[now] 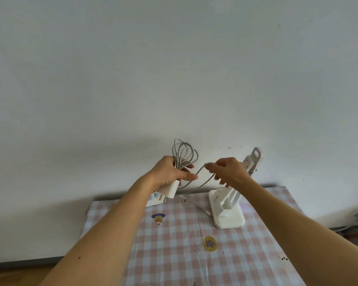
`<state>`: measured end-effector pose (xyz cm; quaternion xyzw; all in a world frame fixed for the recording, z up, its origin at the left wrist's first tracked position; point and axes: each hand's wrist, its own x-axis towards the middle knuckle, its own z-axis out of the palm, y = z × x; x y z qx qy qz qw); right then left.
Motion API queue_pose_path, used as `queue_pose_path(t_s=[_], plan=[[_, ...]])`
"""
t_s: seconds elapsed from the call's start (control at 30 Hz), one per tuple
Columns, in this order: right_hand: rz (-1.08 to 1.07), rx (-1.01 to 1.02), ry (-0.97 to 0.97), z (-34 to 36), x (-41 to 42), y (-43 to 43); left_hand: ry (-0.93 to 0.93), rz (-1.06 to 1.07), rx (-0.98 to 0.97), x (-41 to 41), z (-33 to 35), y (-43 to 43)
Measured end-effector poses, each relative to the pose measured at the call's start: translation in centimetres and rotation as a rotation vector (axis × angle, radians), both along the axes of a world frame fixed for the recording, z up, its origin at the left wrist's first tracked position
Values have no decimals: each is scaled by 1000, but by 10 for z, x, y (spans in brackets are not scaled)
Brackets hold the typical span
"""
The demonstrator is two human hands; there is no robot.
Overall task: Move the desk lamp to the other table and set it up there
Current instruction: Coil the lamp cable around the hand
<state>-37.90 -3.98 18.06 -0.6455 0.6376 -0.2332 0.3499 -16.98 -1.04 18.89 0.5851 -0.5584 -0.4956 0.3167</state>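
Here our left hand (170,172) grips the coiled cable (184,152) and its adapter (171,189) while our right hand (229,171) pinches a loose strand (199,171), and the desk lamp (228,212) stands at two o'clock on the bench (174,256), so a hard tug might snag and topple it.

One white lamp (228,212) stands on one table (174,265) with a checked cloth. Up and left of the lamp are two hands, the left hand (167,172) and the right hand (229,172), one looped cable (176,156), one white plug (171,189) and one small white-and-blue box (154,200). In front of the lamp the cloth shows two printed pictures, a blue-and-yellow picture (158,218) and a round yellow picture (209,243).
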Motion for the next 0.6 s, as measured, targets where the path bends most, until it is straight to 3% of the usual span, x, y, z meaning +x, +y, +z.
queue_pose_path(t_s=[0.4,0.6], plan=[[-128,73,-451,42,28,3,44,-67,67,-16,3,4],[-146,151,-610,48,30,3,9,-112,-24,-15,5,4]])
